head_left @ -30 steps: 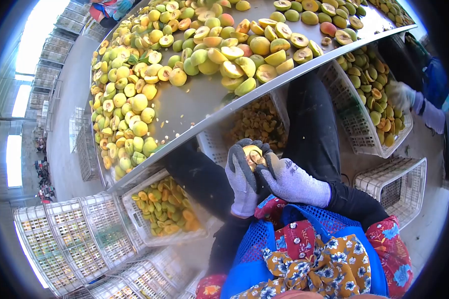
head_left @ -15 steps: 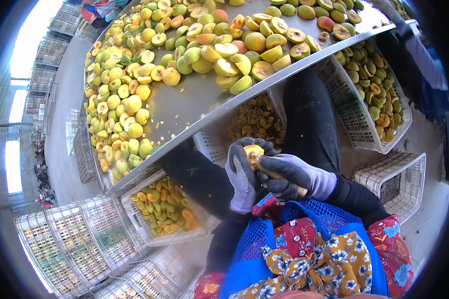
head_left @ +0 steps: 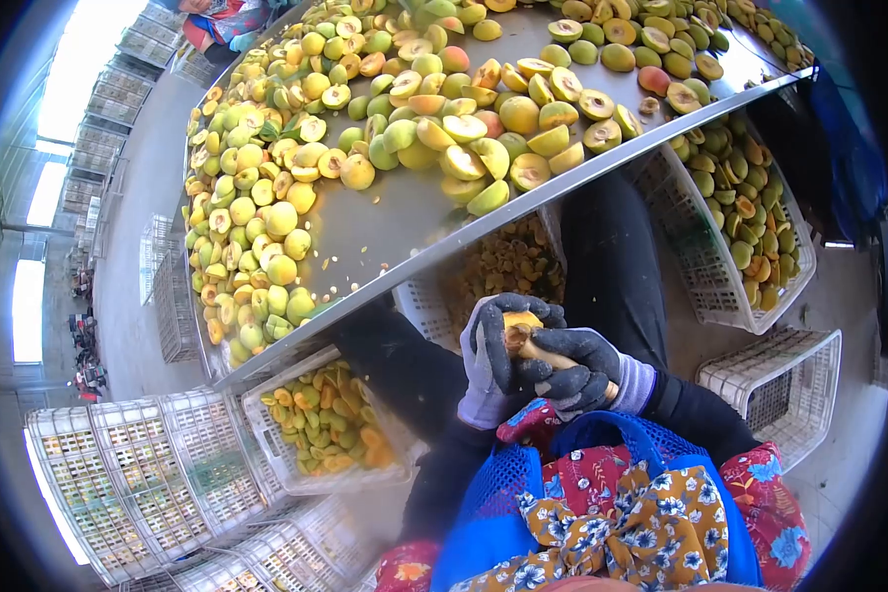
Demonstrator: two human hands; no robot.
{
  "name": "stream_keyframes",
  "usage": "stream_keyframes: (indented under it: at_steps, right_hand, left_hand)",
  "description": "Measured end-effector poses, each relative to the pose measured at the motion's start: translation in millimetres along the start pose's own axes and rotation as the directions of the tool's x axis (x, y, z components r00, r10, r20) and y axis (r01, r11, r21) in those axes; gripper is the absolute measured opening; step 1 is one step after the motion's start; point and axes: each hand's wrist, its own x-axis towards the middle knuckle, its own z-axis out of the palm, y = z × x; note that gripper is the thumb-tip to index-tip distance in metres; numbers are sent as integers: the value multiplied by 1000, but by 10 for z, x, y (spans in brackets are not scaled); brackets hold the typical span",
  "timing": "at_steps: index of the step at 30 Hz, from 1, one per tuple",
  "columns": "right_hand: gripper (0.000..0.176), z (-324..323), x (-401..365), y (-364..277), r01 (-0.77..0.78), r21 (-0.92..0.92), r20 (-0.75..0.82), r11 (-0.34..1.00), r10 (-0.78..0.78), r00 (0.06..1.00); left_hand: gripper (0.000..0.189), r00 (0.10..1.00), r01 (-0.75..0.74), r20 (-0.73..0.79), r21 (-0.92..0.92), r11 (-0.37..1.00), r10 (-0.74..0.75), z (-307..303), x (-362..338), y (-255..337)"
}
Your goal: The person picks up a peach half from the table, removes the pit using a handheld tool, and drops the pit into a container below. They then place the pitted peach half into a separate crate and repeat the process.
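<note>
My left hand [head_left: 485,357], in a grey and black glove, is closed around a halved yellow peach [head_left: 521,322] with its cut side showing. My right hand [head_left: 590,369], gloved the same way, grips a pitting tool with a pale wooden handle [head_left: 551,355]. The tool's tip is at the brown hollow of the peach half, mostly hidden by fingers. Both hands are together above my lap, below the table edge. Whole and halved peaches [head_left: 464,148] are heaped on the metal table [head_left: 365,227] in front.
Under the table edge, a crate [head_left: 426,314] contains small brownish scraps. Crates of peach halves stand left [head_left: 326,419] and right [head_left: 745,212]. Another crate [head_left: 781,385] lies at the right, and stacked crates [head_left: 153,474] stand lower left. Another person [head_left: 222,25] is at the table's far left.
The view has shifted slightly, so the table and fruit appear lower and further right. The tool handle shows more along my right fingers. The co-worker's arm at upper right has moved out of sight.
</note>
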Motion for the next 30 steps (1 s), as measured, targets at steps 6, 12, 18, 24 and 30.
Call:
stream_keyframes:
  at_steps: [6,12,18,24,30]
  right_hand:
    - [37,117,19,130,-203,32,253,979,189,949]
    - [41,365,177,14,1,-169,6,986,0,1000]
    - [39,451,111,-141,73,-354,14,932,-73,997]
    - [39,280,154,-641,7,-765,-353,644,-428,832]
    - [34,240,111,-752,37,-861,-158,507,-337,928]
  left_hand:
    - [44,968,-201,176,106,974,180,-75,-16,103]
    - [41,972,-51,-225,63,997,64,147,105,382]
    - [34,676,45,-700,350,936,229,-756,-86,463]
    - [44,666,733,-208,358,-578,717,-1451,-347,1142]
    - [57,939,231,-166,954,-193,300,-1618,1465,1092]
